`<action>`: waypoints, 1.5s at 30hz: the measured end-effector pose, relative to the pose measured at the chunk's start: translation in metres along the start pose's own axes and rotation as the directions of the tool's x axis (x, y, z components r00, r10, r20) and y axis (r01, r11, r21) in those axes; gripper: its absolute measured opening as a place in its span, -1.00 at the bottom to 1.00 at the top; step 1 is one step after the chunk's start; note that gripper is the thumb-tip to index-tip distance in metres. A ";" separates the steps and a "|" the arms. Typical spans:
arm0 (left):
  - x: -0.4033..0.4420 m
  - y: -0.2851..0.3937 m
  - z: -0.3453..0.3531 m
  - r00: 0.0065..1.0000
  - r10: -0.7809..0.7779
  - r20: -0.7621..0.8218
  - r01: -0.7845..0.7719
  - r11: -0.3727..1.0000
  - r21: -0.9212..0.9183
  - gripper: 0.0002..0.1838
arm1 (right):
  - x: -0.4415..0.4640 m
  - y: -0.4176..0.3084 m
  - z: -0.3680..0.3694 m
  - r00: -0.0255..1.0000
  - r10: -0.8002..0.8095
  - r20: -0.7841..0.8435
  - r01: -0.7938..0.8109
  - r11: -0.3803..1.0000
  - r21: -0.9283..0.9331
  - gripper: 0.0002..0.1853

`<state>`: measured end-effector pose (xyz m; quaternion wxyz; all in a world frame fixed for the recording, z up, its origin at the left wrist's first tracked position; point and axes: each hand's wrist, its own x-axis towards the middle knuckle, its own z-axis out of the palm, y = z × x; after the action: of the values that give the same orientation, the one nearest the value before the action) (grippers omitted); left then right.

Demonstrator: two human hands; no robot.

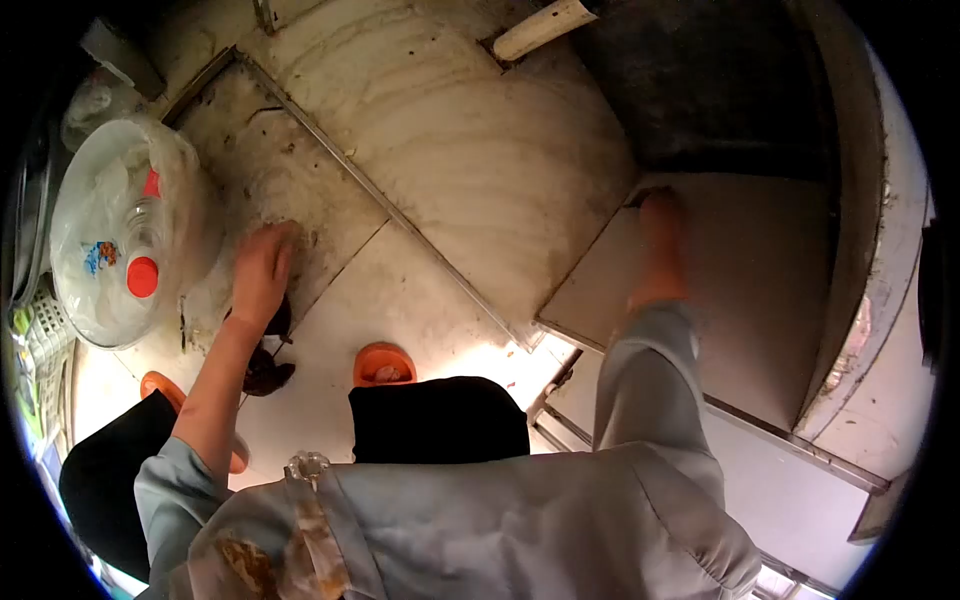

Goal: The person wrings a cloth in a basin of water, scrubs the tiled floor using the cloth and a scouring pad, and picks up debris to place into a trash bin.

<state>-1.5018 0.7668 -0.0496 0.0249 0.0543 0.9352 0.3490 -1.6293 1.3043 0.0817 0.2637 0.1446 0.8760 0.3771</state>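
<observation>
My left hand (pixel 266 262) reaches down over the stained floor, right of a bin lined with clear plastic (pixel 195 190). Its fingers curl downward and are closed; what they hold, if anything, is hidden. Dark, crumpled pieces (pixel 268 374) lie on the tiles below my left wrist. My right hand (pixel 662 212) is in shadow, stretched out over a flat pale panel (pixel 760 270), near its far edge. Its fingers are too dark and blurred to make out. In the bin, a clear plastic bottle with a red cap (pixel 142 277) lies among plastic wrapping.
A metal strip (pixel 370 185) crosses the dirty floor. A pale pipe (pixel 543 28) juts out at the top, beside a dark recess (pixel 710 90). An orange slipper (pixel 384 365) shows below my body. A curved metal edge (pixel 870 290) bounds the right side.
</observation>
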 end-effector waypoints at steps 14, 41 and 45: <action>0.027 0.040 0.022 0.984 0.171 0.057 -0.160 0.974 -0.160 -0.66 | -0.103 -0.148 0.088 0.998 -0.011 0.057 0.008 0.998 0.056 -0.54; 0.039 -0.012 0.020 0.990 0.138 0.037 -0.119 0.939 -0.321 -0.68 | -0.225 -0.218 0.129 0.720 0.693 0.040 -0.124 0.072 0.990 -0.68; 0.029 -0.007 0.023 0.983 0.076 0.166 -0.063 0.995 -0.082 -0.67 | -0.200 -0.287 0.064 0.738 0.567 -0.365 0.159 0.380 0.911 -0.55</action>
<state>-1.5295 0.7802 -0.0716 0.0937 0.1154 0.9132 0.3794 -1.4440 1.0577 -0.0965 -0.2229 0.2432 0.9384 -0.1028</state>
